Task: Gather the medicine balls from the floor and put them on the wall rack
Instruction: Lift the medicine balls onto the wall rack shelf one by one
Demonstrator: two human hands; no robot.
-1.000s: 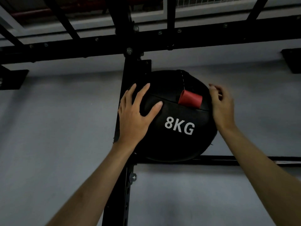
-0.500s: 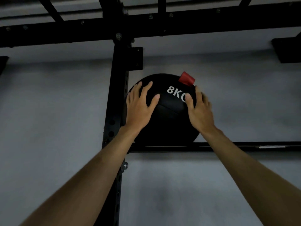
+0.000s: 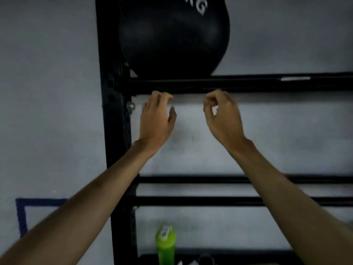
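The black medicine ball (image 3: 172,39) sits on the upper rail (image 3: 267,85) of the wall rack (image 3: 112,131), against its upright, while just below that rail the left hand (image 3: 156,119) and right hand (image 3: 222,115) hang empty, fingers loosely curled, with fingertip contact with the rail unclear.
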